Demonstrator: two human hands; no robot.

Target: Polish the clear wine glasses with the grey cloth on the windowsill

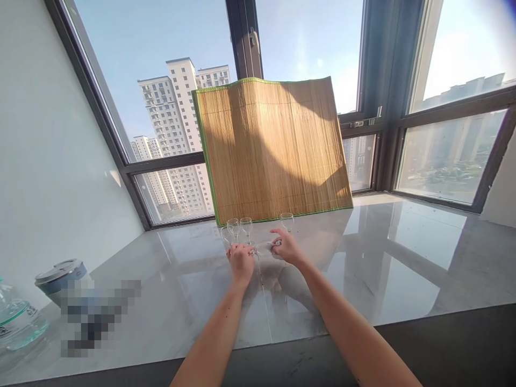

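Note:
Between my two hands a small clear stemmed glass [264, 248] is held on its side, low over the counter. My left hand [241, 263] is closed at its left end, fingers bent together. My right hand [289, 248] pinches its right end, with the index finger stretched out to the left. Just beyond my left hand stand a stemmed glass [245, 226], another glass [233, 227] and a third glass [226, 235], close together. A further glass [287, 221] stands upright behind my right hand, apart from the group.
A bamboo mat [274, 150] with green edging leans upright against the window behind the glasses. On the left of the glossy grey counter [161, 322] are a lidded cup [60, 277], a clear bottle [20, 317] and a blurred-out patch. The counter's front edge lies under my forearms.

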